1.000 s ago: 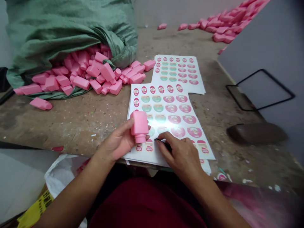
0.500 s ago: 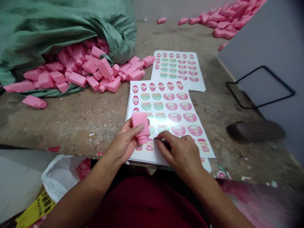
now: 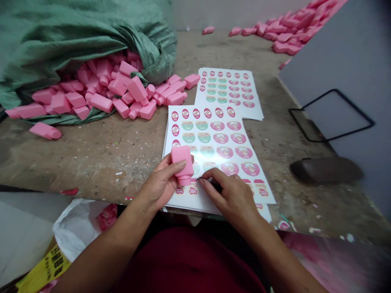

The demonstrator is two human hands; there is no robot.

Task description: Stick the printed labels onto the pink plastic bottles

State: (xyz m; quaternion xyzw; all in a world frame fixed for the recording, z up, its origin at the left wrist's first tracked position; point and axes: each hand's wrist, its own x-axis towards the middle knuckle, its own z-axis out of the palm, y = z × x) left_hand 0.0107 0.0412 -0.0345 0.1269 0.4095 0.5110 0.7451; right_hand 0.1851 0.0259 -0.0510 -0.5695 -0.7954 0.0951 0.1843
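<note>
Gripped one pink plastic bottle (image 3: 182, 166) in left grip (image 3: 159, 183), wrapped closed around it; rested curled right grip (image 3: 230, 199) on nearer of two white printed label sheets (image 3: 214, 134), hold unclear.

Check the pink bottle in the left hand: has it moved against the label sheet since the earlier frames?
Yes, slightly: the pink bottle sits a bit further right and nearer the person over the label sheet.

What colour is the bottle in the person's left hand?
The bottle is bright pink, clearest in the head view.
</note>
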